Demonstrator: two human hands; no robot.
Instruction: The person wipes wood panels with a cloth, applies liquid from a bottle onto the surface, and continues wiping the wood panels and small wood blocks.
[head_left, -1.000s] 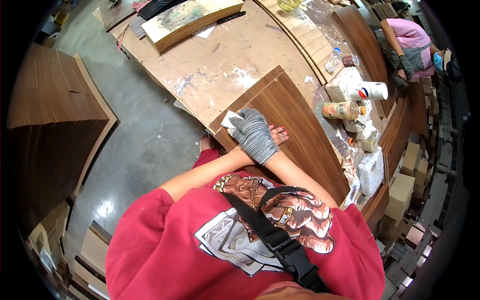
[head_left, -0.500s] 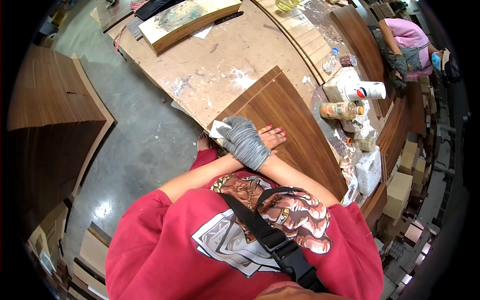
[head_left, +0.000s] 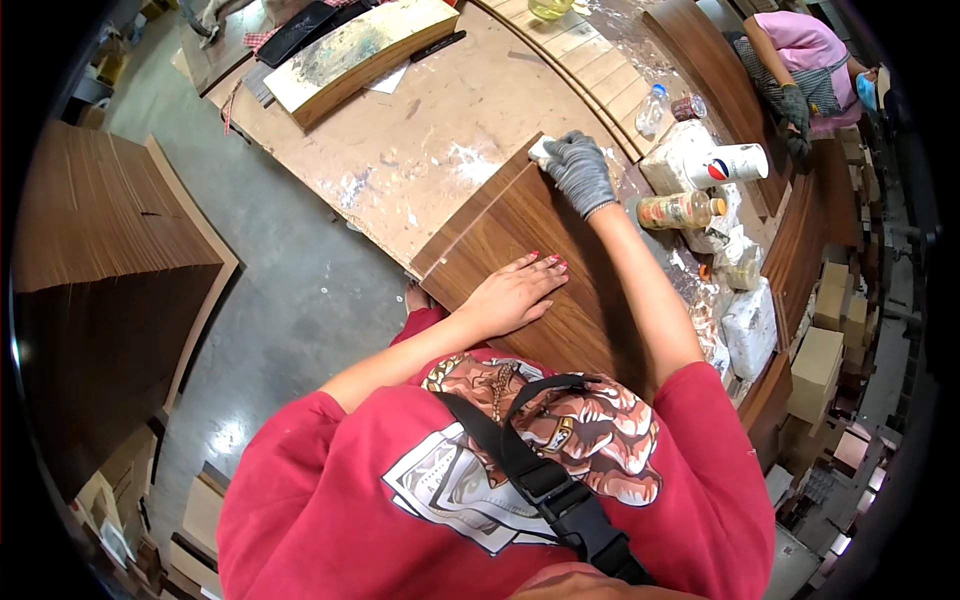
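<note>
A dark brown wood-grain board lies on the worktable, with a pale line running along its far end. My bare left hand rests flat on the board's near left part, fingers stretched out. At the board's far corner is my right hand in a grey knit glove. Its fingers are closed on a small white wad, perhaps folded cloth or paper, pressed on the board's edge. The glove hides most of the wad.
To the right stand a paper cup, a capped bottle, a small clear bottle and a white block. A wooden block sits farther off. Stacked boards rise at left. A co-worker bends over boards at far right.
My gloved right hand has swept with the white wad from the board's left corner, across its far end, to the far corner. My left hand stays on the board.
</note>
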